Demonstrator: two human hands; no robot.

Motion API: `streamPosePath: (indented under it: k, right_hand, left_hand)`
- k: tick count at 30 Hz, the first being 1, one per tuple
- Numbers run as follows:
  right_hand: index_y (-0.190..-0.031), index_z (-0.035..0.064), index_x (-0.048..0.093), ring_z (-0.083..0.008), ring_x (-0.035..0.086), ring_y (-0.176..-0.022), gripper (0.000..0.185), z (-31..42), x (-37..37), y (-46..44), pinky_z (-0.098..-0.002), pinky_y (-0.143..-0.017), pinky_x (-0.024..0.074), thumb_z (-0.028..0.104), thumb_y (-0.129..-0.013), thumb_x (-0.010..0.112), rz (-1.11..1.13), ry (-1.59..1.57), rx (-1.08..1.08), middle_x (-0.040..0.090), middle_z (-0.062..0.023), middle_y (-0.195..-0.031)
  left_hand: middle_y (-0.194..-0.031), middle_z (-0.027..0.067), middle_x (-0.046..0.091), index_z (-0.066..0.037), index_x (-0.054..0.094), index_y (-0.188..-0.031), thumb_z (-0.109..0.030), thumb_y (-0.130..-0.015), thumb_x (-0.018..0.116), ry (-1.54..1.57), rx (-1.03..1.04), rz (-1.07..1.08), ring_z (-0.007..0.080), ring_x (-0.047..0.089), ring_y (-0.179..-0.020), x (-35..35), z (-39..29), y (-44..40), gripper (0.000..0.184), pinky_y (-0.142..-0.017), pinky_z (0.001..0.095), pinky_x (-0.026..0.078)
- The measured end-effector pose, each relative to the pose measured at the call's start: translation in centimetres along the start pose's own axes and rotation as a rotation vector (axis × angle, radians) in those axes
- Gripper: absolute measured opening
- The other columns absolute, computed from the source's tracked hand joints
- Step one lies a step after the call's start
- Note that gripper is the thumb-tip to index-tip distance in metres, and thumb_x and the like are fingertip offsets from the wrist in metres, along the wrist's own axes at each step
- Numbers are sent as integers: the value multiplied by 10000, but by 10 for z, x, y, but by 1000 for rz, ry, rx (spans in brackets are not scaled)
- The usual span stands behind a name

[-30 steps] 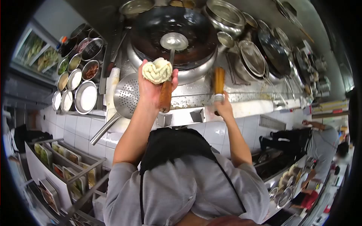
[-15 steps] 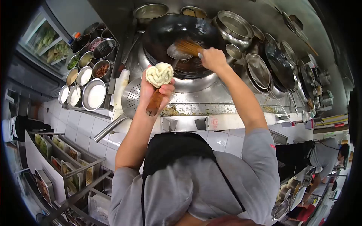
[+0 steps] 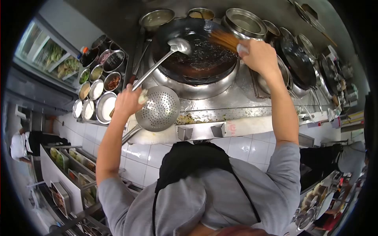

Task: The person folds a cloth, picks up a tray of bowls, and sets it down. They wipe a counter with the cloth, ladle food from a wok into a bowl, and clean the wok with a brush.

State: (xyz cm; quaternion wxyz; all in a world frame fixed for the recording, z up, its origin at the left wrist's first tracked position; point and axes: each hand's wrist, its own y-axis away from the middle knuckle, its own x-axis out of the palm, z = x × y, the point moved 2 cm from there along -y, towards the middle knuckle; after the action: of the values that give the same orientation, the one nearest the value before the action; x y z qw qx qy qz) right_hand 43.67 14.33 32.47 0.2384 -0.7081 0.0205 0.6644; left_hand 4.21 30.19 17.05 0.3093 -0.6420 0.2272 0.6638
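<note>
A large black wok [image 3: 204, 63] sits on a round metal ring, its inside wet and shiny. My left hand [image 3: 128, 102] is wrapped round the handle of a ladle [image 3: 180, 45], whose bowl hangs over the wok's left part. Part of a pale cloth [image 3: 143, 96] shows at that hand's fingers. My right hand [image 3: 258, 55] grips a bamboo brush [image 3: 224, 40] by its pale binding; the bristles, blurred by motion, are over the wok's right side. Below my left hand's side of the wok lies a perforated strainer [image 3: 159, 108].
Metal bowls of ingredients [image 3: 106, 107] stand at the left. Behind the wok are metal pots [image 3: 246, 23]. Strainers and a second wok [image 3: 297, 63] are at the right. A white rolled cloth [image 3: 252, 126] lies along the front edge. People stand at both far sides.
My left hand has moved left and turned over, bringing the ladle's handle out to the left. My right hand has carried the brush from beside the wok into it, then to its right side.
</note>
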Motion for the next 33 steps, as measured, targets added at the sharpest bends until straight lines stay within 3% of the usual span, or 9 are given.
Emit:
streamPosePath:
  k: [3, 5, 7, 14, 20, 21, 23, 29, 33]
  right_hand:
    - [-1201, 187, 695, -299, 708, -787, 425, 2, 3, 3, -395, -775, 552, 330, -801, 706, -53, -549, 122, 724, -149, -868]
    - [-1221, 160, 682, -203, 680, -650, 469, -5, 81, -13, -338, -554, 546, 388, -813, 712, 90, -1022, 268, 722, -110, -856]
    - [-1212, 142, 686, -226, 676, -616, 472, -9, 108, -9, -318, -462, 515, 372, -801, 718, 68, -917, 429, 723, -115, -866]
    - [-1236, 103, 673, -200, 665, -802, 465, -1, 29, 50, -318, -814, 514, 295, -818, 741, 149, -488, 318, 701, -138, -883]
    - [-1213, 72, 676, -178, 657, -694, 423, -8, 41, 0, -329, -660, 530, 298, -858, 715, -302, -904, -186, 699, -78, -798]
    - [-1195, 54, 677, -142, 608, -554, 416, -5, 31, -6, -306, -476, 477, 306, -867, 714, 44, -1019, 71, 685, -54, -766]
    - [-1211, 103, 680, -157, 631, -597, 459, -15, 30, -27, -274, -476, 469, 360, -832, 712, 117, -711, 348, 707, -75, -825]
    - [-1216, 85, 666, -124, 596, -531, 443, 0, 35, 7, -302, -445, 483, 321, -845, 721, -105, -1296, 174, 695, -52, -804]
    - [-1156, 135, 710, -197, 677, -661, 428, -11, 98, 27, -328, -647, 550, 335, -783, 773, 243, -970, 414, 734, -102, -881]
  left_hand:
    - [-1035, 211, 557, -116, 622, -1023, -331, -682, 803, 35, -1, -84, 389, 665, -823, 7, -11, 6, 441, -653, 497, 549]
    - [-1017, 203, 565, -115, 623, -1005, -324, -652, 816, 126, -12, -145, 391, 659, -788, 1, -32, 10, 454, -650, 493, 548]
    - [-1011, 197, 568, -113, 625, -999, -319, -644, 821, 191, -56, -180, 392, 657, -774, 7, -40, 15, 454, -650, 487, 549]
    - [-974, 166, 563, -126, 621, -953, -337, -647, 824, 142, -134, -247, 369, 658, -736, 16, -12, 38, 424, -594, 469, 544]
    - [-936, 151, 537, -134, 601, -916, -302, -656, 812, 21, -17, -392, 356, 635, -734, 20, -5, 33, 375, -557, 462, 533]
    - [-934, 148, 537, -136, 603, -917, -300, -652, 812, 22, -8, -384, 355, 635, -733, 22, -6, 34, 375, -556, 461, 532]
    - [-930, 143, 536, -139, 607, -917, -296, -644, 813, 22, 1, -371, 352, 635, -732, 29, -5, 36, 376, -554, 457, 529]
    - [-901, 141, 541, -143, 637, -958, -302, -602, 830, 249, -37, -323, 347, 634, -734, 40, -17, 39, 435, -591, 453, 533]
    - [-890, 176, 606, -66, 648, -942, -272, -649, 805, 545, -18, -474, 392, 627, -759, 36, -24, 36, 391, -663, 464, 524]
